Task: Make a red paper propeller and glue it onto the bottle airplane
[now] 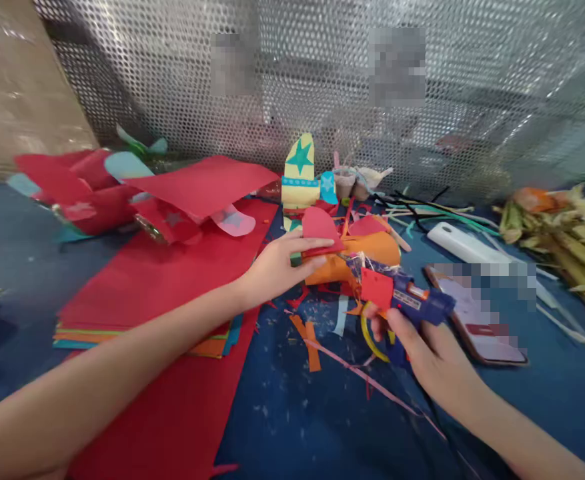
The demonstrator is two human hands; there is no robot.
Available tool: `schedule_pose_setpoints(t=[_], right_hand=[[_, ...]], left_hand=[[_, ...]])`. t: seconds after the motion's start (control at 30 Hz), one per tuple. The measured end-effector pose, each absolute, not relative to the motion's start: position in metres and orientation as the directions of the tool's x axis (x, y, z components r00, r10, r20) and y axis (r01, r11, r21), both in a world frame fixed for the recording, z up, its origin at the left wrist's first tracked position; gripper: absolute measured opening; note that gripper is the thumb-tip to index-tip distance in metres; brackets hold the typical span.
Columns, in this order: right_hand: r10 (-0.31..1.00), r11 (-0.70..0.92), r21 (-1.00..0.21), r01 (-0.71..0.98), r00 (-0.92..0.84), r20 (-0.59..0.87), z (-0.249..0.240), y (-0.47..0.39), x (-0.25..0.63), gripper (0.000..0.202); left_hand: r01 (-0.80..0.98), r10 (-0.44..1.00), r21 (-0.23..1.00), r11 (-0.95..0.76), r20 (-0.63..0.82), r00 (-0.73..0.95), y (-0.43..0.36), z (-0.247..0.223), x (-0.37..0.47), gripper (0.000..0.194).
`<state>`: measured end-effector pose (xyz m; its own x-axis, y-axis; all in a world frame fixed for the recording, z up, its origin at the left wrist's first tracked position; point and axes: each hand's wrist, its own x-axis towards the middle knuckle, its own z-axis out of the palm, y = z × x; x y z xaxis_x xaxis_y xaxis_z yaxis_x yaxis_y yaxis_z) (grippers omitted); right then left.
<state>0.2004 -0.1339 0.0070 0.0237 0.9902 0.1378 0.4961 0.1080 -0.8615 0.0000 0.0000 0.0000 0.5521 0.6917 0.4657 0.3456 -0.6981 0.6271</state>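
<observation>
- Left hand (278,267) pinches a rounded red paper cut-out (319,227), held over the orange paper piece (367,250) mid-table
- Right hand (435,357) is wrapped around a blue plastic glue gun (412,300), its nozzle just beside the cut-out
- A stack of red paper sheets (172,280) lies left

left hand (277,267) pinches a red paper heart (319,230); right hand (437,357) grips a blue glue gun (412,303).

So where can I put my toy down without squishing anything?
Bare blue table in front, between the red paper and the right hand. Also far left. Crowded around the glue gun, phone and scraps.
</observation>
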Motion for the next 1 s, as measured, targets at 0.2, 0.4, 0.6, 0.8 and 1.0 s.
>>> schedule_pose_setpoints(t=[0.2, 0.4, 0.6, 0.8, 1.0], right_hand=[[0.992, 0.104, -0.874, 0.475, 0.018, 0.127, 0.0048, -0.1343, 0.201, 0.028], [0.993, 0.078, -0.899, 0.43, 0.05, 0.11, 0.004, -0.1313, 0.1995, 0.028], [0.991, 0.083, -0.915, 0.395, 0.068, 0.119, 0.004, -0.1297, 0.1977, 0.03], [0.991, 0.064, -0.917, 0.394, 0.083, 0.105, 0.0067, -0.1296, 0.195, 0.034], [0.996, 0.034, -0.919, 0.393, 0.067, 0.065, 0.0062, -0.13, 0.1936, 0.033]], left_hand=[[0.336, 0.7, 0.637, -0.693, 0.484, 0.526, 0.002, -0.0019, -0.0004, 0.027], [0.358, 0.708, 0.628, -0.691, 0.49, 0.508, 0.0006, -0.0028, 0.0001, 0.027], [0.345, 0.711, 0.642, -0.685, 0.483, 0.511, 0.0017, -0.003, -0.0003, 0.028], [0.333, 0.695, 0.626, -0.705, 0.515, 0.501, 0.0021, -0.0049, 0.0, 0.027], [0.332, 0.676, 0.6, -0.728, 0.547, 0.494, 0.0005, -0.0084, 0.0011, 0.028]])
